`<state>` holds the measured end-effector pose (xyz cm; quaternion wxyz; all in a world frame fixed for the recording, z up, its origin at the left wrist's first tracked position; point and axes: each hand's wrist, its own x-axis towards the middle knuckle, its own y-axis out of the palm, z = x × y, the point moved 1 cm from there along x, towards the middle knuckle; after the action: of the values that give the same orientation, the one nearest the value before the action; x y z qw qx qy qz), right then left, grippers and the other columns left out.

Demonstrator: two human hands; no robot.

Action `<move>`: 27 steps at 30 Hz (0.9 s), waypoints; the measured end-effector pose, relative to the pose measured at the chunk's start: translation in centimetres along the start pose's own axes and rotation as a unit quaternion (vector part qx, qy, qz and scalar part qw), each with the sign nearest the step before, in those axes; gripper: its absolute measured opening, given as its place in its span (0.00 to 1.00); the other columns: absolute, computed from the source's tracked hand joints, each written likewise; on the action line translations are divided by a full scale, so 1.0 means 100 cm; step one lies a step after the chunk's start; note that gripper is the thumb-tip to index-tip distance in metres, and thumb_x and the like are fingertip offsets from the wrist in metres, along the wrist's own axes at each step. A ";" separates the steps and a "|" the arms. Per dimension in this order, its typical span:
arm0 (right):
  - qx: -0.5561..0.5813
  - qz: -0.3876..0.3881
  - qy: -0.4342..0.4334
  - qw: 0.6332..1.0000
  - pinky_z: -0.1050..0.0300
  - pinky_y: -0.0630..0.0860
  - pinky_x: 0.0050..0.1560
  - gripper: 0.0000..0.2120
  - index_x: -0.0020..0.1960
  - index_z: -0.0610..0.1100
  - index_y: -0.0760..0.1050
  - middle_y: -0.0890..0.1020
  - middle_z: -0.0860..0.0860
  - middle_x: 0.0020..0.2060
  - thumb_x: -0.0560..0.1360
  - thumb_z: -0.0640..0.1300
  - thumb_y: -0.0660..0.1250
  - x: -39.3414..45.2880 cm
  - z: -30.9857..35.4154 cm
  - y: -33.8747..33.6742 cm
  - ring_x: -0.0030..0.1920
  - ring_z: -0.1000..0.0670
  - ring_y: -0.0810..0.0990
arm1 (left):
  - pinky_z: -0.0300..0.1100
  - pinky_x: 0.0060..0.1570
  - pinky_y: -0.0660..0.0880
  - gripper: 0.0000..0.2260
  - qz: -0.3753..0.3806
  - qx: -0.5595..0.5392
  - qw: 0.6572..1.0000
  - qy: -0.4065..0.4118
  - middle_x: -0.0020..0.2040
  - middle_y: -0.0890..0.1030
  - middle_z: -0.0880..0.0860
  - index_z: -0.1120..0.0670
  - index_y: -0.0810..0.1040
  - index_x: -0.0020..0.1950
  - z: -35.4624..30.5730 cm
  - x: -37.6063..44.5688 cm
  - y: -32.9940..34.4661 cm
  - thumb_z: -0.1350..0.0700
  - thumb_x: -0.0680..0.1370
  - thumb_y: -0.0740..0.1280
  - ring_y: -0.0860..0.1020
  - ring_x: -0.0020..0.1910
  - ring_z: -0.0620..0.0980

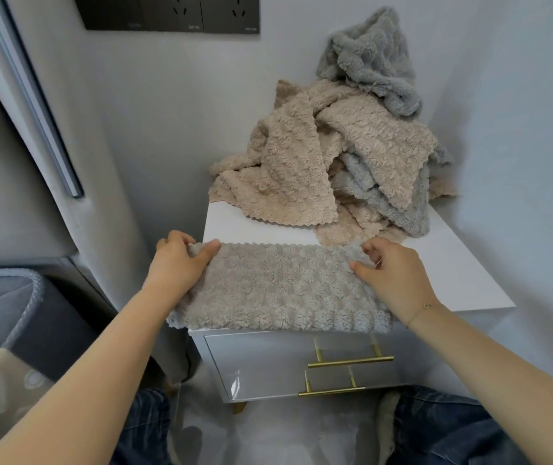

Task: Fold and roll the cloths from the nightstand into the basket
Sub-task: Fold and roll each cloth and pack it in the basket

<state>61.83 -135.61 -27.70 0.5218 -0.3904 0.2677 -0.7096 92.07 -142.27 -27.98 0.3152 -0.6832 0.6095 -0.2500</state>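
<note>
A folded beige-grey fleece cloth (pixel 281 290) lies flat along the front edge of the white nightstand (pixel 462 273). My left hand (pixel 177 260) pinches its far left corner between thumb and fingers. My right hand (pixel 392 273) pinches its far right corner the same way. Behind it, a loose pile of beige cloths (pixel 288 169) and grey cloths (pixel 369 58) is heaped against the back wall corner. A grey rope-rimmed basket (pixel 30 297) stands low at the left, partly cut off by the frame.
The nightstand has two drawers with gold bar handles (pixel 350 362) facing me. A padded headboard edge (pixel 33 95) rises at the left. A dark socket panel (pixel 171 11) is on the wall above. My knees in jeans are below the drawers.
</note>
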 end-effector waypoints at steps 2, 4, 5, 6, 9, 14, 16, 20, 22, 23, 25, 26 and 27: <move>-0.075 -0.045 -0.058 0.994 0.59 0.69 0.35 0.13 0.57 0.46 0.76 0.73 0.52 0.43 0.73 0.41 0.70 -0.004 0.004 -0.004 0.41 0.52 0.72 | 0.41 0.41 0.67 0.26 0.075 0.002 0.995 -0.065 0.47 0.74 0.55 0.56 0.72 0.54 0.003 -0.002 -0.011 0.34 0.73 0.63 0.70 0.41 0.50; -0.076 -0.063 -0.163 0.982 0.56 0.73 0.44 0.16 0.59 0.45 0.77 0.75 0.50 0.49 0.73 0.38 0.70 -0.002 0.007 -0.009 0.49 0.50 0.73 | 0.36 0.29 0.66 0.23 0.145 -0.022 0.984 -0.103 0.34 0.68 0.53 0.56 0.71 0.43 0.004 -0.010 -0.020 0.35 0.73 0.63 0.67 0.31 0.50; -0.072 -0.042 -0.210 0.974 0.55 0.71 0.51 0.15 0.59 0.45 0.78 0.76 0.49 0.52 0.73 0.37 0.69 -0.002 0.008 -0.010 0.52 0.49 0.73 | 0.35 0.26 0.65 0.21 0.161 -0.010 0.982 -0.101 0.32 0.68 0.53 0.57 0.71 0.41 0.003 -0.014 -0.023 0.38 0.74 0.65 0.67 0.29 0.49; -0.078 -0.012 -0.248 0.965 0.53 0.68 0.57 0.15 0.58 0.46 0.79 0.77 0.50 0.54 0.73 0.36 0.69 -0.001 0.005 -0.010 0.56 0.50 0.73 | 0.34 0.26 0.65 0.19 0.162 0.013 0.983 -0.088 0.31 0.70 0.52 0.58 0.72 0.40 0.003 -0.016 -0.024 0.42 0.75 0.67 0.69 0.29 0.49; -0.078 0.100 -0.286 0.950 0.49 0.69 0.61 0.12 0.55 0.48 0.81 0.80 0.54 0.55 0.75 0.38 0.66 -0.001 0.002 -0.005 0.57 0.52 0.75 | 0.39 0.29 0.65 0.14 0.086 0.085 0.993 -0.016 0.34 0.73 0.51 0.58 0.71 0.41 0.002 -0.015 -0.022 0.48 0.77 0.68 0.71 0.31 0.47; -0.035 0.187 -0.237 0.953 0.59 0.70 0.61 0.14 0.61 0.50 0.78 0.79 0.57 0.56 0.77 0.46 0.63 -0.007 0.010 -0.011 0.57 0.58 0.73 | 0.44 0.37 0.67 0.11 -0.058 0.150 0.979 0.129 0.38 0.74 0.50 0.55 0.72 0.47 -0.031 0.026 -0.019 0.49 0.76 0.68 0.74 0.41 0.54; -0.035 0.216 -0.231 0.948 0.66 0.66 0.62 0.19 0.65 0.50 0.76 0.78 0.57 0.60 0.74 0.48 0.62 -0.011 0.015 -0.014 0.60 0.59 0.72 | 0.45 0.36 0.68 0.11 -0.075 0.174 0.966 0.174 0.40 0.75 0.52 0.56 0.73 0.47 -0.054 0.049 -0.012 0.49 0.77 0.68 0.75 0.42 0.56; 0.056 0.288 -0.165 0.942 0.75 0.65 0.56 0.28 0.69 0.52 0.70 0.74 0.60 0.61 0.68 0.47 0.59 -0.020 0.020 -0.015 0.54 0.68 0.72 | 0.50 0.45 0.73 0.07 -0.093 0.214 0.948 0.216 0.55 0.75 0.56 0.56 0.75 0.54 -0.081 0.073 0.013 0.56 0.77 0.67 0.73 0.54 0.58; 0.105 0.315 -0.149 0.931 0.76 0.63 0.61 0.30 0.70 0.54 0.67 0.70 0.62 0.66 0.68 0.46 0.61 -0.024 0.019 -0.012 0.61 0.72 0.67 | 0.51 0.44 0.75 0.14 -0.074 0.185 0.960 0.195 0.62 0.70 0.58 0.56 0.71 0.62 -0.084 0.068 0.024 0.60 0.77 0.66 0.75 0.51 0.59; 0.111 0.321 -0.155 0.928 0.76 0.60 0.64 0.30 0.71 0.54 0.66 0.67 0.63 0.68 0.68 0.44 0.62 -0.025 0.018 -0.011 0.65 0.72 0.63 | 0.50 0.42 0.75 0.17 -0.072 0.167 0.964 0.192 0.64 0.67 0.58 0.56 0.69 0.65 -0.084 0.060 0.027 0.61 0.76 0.65 0.75 0.47 0.58; 0.093 0.316 -0.181 0.927 0.77 0.53 0.66 0.30 0.71 0.54 0.66 0.64 0.64 0.70 0.70 0.41 0.65 -0.026 0.015 -0.012 0.69 0.71 0.58 | 0.48 0.42 0.74 0.20 -0.086 0.136 0.960 0.230 0.65 0.66 0.57 0.56 0.67 0.67 -0.078 0.030 0.028 0.62 0.76 0.65 0.75 0.43 0.55; 0.077 0.306 -0.193 0.929 0.77 0.51 0.66 0.30 0.71 0.54 0.67 0.63 0.65 0.70 0.71 0.38 0.66 -0.025 0.012 -0.013 0.70 0.70 0.57 | 0.46 0.44 0.73 0.19 -0.092 0.119 0.952 0.267 0.64 0.67 0.56 0.56 0.68 0.67 -0.075 0.011 0.027 0.62 0.76 0.65 0.75 0.44 0.53; 0.062 0.296 -0.207 0.931 0.77 0.49 0.66 0.31 0.71 0.54 0.67 0.63 0.65 0.70 0.71 0.37 0.67 -0.024 0.010 -0.013 0.70 0.69 0.56 | 0.43 0.45 0.72 0.17 -0.091 0.107 0.943 0.303 0.62 0.69 0.54 0.55 0.70 0.65 -0.071 -0.011 0.025 0.61 0.76 0.65 0.75 0.45 0.50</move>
<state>62.31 -132.87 -26.80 0.7748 -0.3988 0.2128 -0.4420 85.06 -142.24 -25.01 0.1630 -0.5896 0.5812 -0.5366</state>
